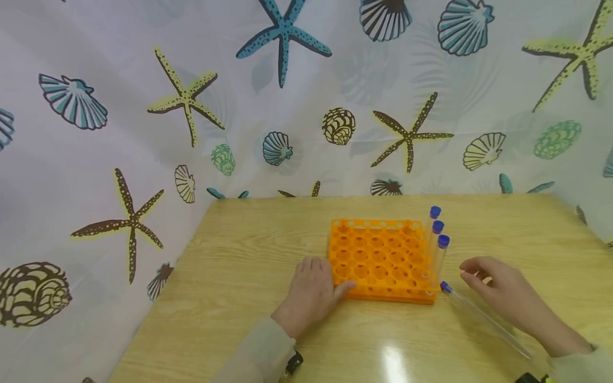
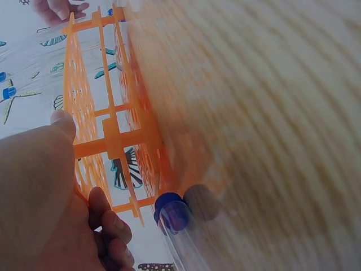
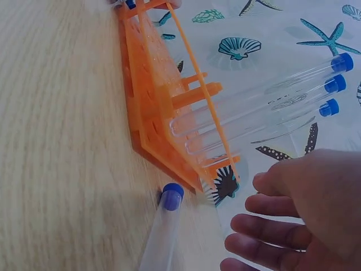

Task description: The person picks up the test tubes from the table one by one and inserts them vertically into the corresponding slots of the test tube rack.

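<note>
An orange test tube rack stands on the table, three clear test tubes with blue caps upright in its right-end column. My left hand grips the rack's left end, thumb over the front edge and fingers along the side. Close to those fingers, the left wrist view shows a blue-capped tube; the head view does not show it. My right hand hovers right of the rack, fingers loosely bent and holding nothing. Below it a capped test tube lies on the table, its cap by the rack's front right corner.
The wooden table extends around the rack. Behind it and along both sides hangs a white cloth printed with starfish and shells.
</note>
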Action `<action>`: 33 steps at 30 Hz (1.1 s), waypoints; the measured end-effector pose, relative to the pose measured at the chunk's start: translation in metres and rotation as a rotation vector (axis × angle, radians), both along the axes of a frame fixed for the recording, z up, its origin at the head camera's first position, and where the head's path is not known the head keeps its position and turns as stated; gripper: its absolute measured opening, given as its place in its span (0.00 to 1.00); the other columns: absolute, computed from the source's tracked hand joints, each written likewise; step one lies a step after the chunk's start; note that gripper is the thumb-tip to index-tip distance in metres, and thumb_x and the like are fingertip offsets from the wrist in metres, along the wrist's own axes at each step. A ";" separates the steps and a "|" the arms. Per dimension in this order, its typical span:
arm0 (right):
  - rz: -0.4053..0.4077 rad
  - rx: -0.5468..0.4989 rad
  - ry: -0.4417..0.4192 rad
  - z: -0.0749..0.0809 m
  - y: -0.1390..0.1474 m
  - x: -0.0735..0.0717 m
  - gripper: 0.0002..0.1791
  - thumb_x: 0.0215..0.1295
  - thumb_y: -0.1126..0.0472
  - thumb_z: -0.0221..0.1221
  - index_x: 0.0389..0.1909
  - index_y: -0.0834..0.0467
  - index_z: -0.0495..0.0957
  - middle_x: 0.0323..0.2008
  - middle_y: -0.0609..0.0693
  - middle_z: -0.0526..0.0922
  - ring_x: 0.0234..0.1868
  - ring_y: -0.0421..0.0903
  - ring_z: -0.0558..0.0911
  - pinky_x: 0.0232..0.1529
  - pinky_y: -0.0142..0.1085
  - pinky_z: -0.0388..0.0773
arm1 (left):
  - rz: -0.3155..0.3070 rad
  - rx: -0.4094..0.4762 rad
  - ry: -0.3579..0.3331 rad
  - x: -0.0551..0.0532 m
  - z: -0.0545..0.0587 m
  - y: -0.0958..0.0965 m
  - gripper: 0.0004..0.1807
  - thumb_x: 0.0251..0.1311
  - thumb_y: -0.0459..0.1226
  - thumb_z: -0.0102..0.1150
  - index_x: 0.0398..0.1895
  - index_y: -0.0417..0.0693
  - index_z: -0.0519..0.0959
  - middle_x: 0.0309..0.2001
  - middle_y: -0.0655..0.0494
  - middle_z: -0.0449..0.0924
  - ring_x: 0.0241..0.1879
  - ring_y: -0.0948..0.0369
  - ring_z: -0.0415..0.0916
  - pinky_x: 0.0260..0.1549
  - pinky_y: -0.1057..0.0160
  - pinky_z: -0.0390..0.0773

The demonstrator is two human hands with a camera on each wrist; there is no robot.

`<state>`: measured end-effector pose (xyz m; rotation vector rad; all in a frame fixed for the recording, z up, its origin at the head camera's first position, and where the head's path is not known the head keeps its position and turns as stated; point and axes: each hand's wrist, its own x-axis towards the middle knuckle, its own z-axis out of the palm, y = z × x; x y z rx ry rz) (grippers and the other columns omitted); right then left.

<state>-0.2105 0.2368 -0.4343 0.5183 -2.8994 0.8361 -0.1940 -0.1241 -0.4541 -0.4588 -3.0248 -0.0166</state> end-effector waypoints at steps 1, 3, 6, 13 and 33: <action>0.001 0.018 -0.008 -0.001 0.002 0.001 0.13 0.73 0.57 0.57 0.47 0.64 0.80 0.38 0.51 0.84 0.33 0.31 0.75 0.32 0.29 0.76 | -0.003 -0.004 0.005 0.000 0.000 0.000 0.35 0.67 0.69 0.30 0.30 0.46 0.64 0.28 0.54 0.63 0.31 0.57 0.59 0.35 0.62 0.59; 0.000 0.042 -0.029 -0.003 0.006 0.004 0.14 0.72 0.57 0.57 0.46 0.64 0.80 0.37 0.49 0.83 0.32 0.33 0.75 0.31 0.29 0.75 | -0.004 -0.009 0.012 -0.001 0.000 0.001 0.35 0.67 0.69 0.30 0.30 0.46 0.64 0.27 0.54 0.63 0.31 0.57 0.59 0.35 0.62 0.58; -0.003 0.075 -0.066 -0.008 0.009 0.007 0.14 0.71 0.56 0.59 0.46 0.63 0.80 0.36 0.47 0.83 0.31 0.33 0.73 0.30 0.30 0.73 | 0.001 -0.007 0.016 -0.001 0.000 -0.001 0.35 0.67 0.69 0.30 0.30 0.46 0.64 0.27 0.54 0.63 0.31 0.56 0.58 0.34 0.62 0.58; 0.030 0.122 -0.218 -0.020 0.016 0.013 0.14 0.69 0.54 0.60 0.43 0.62 0.79 0.29 0.44 0.78 0.26 0.33 0.69 0.27 0.30 0.69 | 0.003 0.006 -0.013 -0.001 -0.001 -0.002 0.36 0.67 0.70 0.30 0.31 0.46 0.64 0.29 0.54 0.63 0.32 0.56 0.59 0.36 0.62 0.59; 0.048 0.173 -0.210 -0.030 0.016 0.013 0.12 0.62 0.63 0.63 0.43 0.64 0.78 0.25 0.45 0.72 0.24 0.35 0.65 0.25 0.30 0.64 | 0.009 -0.017 -0.012 -0.001 -0.001 -0.001 0.38 0.67 0.70 0.28 0.33 0.44 0.67 0.30 0.53 0.64 0.33 0.56 0.60 0.37 0.61 0.61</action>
